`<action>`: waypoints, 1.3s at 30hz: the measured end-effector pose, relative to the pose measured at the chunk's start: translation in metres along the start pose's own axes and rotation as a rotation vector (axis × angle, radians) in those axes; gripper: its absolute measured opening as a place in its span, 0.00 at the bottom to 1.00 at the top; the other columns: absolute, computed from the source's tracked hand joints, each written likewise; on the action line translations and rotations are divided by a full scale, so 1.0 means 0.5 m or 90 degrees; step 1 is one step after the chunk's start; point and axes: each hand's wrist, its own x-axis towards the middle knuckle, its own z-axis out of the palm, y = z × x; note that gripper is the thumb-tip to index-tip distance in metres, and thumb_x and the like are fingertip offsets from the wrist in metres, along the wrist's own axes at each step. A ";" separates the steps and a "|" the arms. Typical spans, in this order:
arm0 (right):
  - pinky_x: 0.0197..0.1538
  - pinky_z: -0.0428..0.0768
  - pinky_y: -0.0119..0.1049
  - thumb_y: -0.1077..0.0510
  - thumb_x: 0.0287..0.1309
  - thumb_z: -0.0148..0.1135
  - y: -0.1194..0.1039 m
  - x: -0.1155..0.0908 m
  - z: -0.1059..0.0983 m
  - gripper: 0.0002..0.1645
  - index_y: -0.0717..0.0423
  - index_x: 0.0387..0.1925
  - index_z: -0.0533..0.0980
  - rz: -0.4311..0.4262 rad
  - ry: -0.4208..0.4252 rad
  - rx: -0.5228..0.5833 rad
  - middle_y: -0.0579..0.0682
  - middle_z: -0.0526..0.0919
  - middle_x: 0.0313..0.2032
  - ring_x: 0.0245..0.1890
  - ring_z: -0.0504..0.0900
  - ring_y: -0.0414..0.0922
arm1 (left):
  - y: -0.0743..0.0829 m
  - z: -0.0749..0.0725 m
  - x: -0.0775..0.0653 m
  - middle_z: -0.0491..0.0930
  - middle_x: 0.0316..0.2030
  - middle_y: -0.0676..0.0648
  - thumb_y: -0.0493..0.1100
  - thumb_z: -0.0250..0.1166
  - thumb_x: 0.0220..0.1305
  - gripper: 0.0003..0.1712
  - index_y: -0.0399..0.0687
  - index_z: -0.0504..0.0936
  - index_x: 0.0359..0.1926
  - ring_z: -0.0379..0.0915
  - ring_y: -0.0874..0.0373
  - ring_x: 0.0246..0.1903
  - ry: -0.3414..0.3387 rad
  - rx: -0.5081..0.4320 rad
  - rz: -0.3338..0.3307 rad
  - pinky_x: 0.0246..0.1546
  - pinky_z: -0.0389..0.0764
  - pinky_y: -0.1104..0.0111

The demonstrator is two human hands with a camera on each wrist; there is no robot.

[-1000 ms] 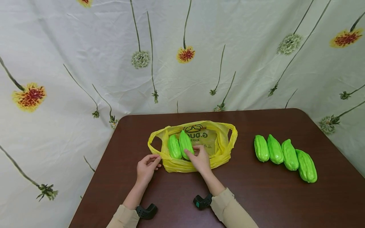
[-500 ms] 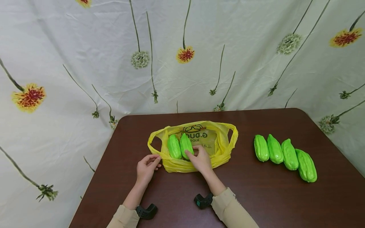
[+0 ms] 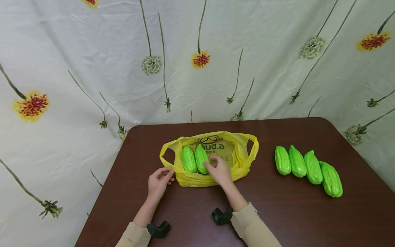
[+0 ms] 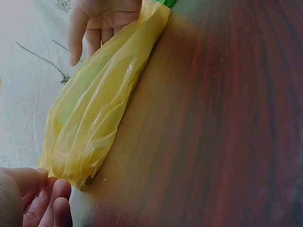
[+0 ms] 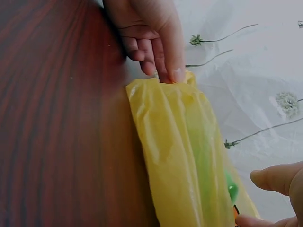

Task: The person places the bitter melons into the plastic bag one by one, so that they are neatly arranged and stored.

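A yellow plastic bag (image 3: 197, 179) lies on the table with its mouth spread open. Inside, at its left end, two glossy bright-green ridged gourds stand side by side, a left gourd (image 3: 189, 159) and a right gourd (image 3: 201, 158). My left hand (image 3: 158, 181) pinches the bag's near left edge between thumb and fingertips, as the left wrist view also shows. Over the bag's near rim, my right hand (image 3: 220, 171) is just right of the right gourd, thumb and fingers spread apart in the right wrist view. Whether the thumb still touches that gourd is unclear.
On the right of the dark brown table (image 3: 277, 219), several more green gourds (image 3: 313, 167) lie in a slanting row. A white flower-printed cloth (image 3: 172, 85) hangs behind the table and along its left and right sides. Each wrist wears a black band.
The right gourd has gone lower into the bag, to rest beside the left one. My right hand has loosened from it and shifted slightly right. My left hand has stayed put.
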 end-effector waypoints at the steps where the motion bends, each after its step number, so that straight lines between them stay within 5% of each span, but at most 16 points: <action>1: 0.46 0.78 0.47 0.47 0.60 0.60 0.000 0.001 -0.002 0.28 0.62 0.55 0.72 -0.002 0.000 0.003 0.58 0.78 0.50 0.48 0.79 0.54 | 0.000 0.000 0.000 0.80 0.36 0.31 0.34 0.64 0.60 0.10 0.29 0.81 0.41 0.79 0.56 0.23 0.000 -0.001 -0.001 0.26 0.79 0.72; 28: 0.48 0.77 0.47 0.59 0.55 0.66 0.009 0.004 0.001 0.26 0.64 0.54 0.72 -0.050 -0.003 0.029 0.59 0.78 0.49 0.48 0.78 0.55 | -0.001 0.000 0.000 0.80 0.36 0.31 0.34 0.65 0.60 0.11 0.29 0.81 0.41 0.80 0.56 0.23 0.000 0.000 0.005 0.26 0.80 0.72; 39: 0.48 0.77 0.46 0.57 0.55 0.65 0.012 0.011 -0.003 0.26 0.62 0.55 0.72 -0.016 -0.013 0.051 0.58 0.77 0.49 0.50 0.77 0.54 | 0.000 0.001 -0.001 0.80 0.36 0.31 0.34 0.64 0.60 0.10 0.30 0.81 0.41 0.80 0.55 0.24 -0.001 0.006 0.000 0.27 0.80 0.72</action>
